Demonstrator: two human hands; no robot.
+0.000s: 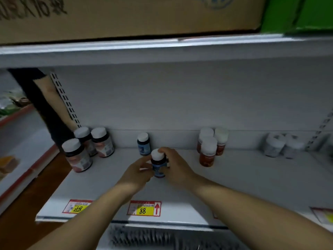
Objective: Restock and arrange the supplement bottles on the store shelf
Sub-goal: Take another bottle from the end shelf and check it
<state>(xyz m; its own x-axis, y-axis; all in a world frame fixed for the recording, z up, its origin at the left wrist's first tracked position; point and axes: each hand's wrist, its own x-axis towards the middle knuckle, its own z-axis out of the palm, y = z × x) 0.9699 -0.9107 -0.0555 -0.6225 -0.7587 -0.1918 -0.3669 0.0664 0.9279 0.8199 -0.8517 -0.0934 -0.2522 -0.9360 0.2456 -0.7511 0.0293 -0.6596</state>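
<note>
A dark supplement bottle with a white cap and blue label (158, 164) stands on the white shelf (234, 181), in the middle. My left hand (137, 171) holds its left side and my right hand (175, 165) wraps round its right side and cap. Behind it, against the back wall, stands a second blue-labelled bottle (143, 143). Three bigger dark bottles with red-and-white labels (86, 148) stand at the left end. Three orange bottles (210, 147) are grouped to the right, and pale white bottles (281, 146) sit farther right, blurred.
Price tags reading 258 (77, 206) and 88 (144, 208) line the shelf's front edge. The shelf above (162, 51) carries a cardboard box (126, 15) and a green box (299, 13). Another person's arm (48, 98) shows at the left, beyond the shelf's end.
</note>
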